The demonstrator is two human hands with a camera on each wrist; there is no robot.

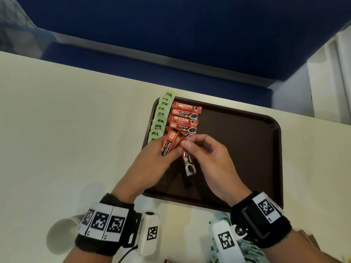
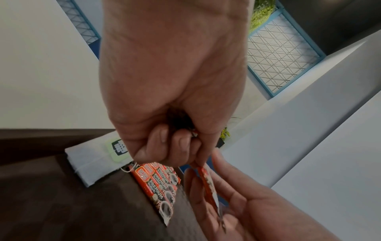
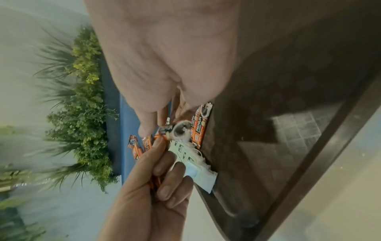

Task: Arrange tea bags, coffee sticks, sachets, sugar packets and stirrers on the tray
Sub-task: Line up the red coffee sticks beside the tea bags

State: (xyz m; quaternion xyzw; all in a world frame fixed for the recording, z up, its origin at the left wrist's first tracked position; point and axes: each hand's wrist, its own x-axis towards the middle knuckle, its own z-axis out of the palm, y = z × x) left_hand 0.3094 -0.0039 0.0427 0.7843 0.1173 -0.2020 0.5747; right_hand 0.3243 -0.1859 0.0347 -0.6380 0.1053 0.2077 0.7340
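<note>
Nearest, a white paper cup (image 1: 60, 234) lies on the cream bench (image 1: 76, 130) by the left wrist. Above the brown tray (image 1: 247, 149), the left hand (image 1: 152, 164) grips a small bundle of orange coffee sticks (image 1: 168, 142), fingers curled round them. The right hand (image 1: 210, 162) pinches one coffee stick (image 1: 188, 162) by its top end between thumb and forefinger; it hangs just beside the bundle. Beyond, Nescafe sticks (image 1: 185, 116) lie in a row on the tray, green tea bags (image 1: 160, 115) lining its left edge.
</note>
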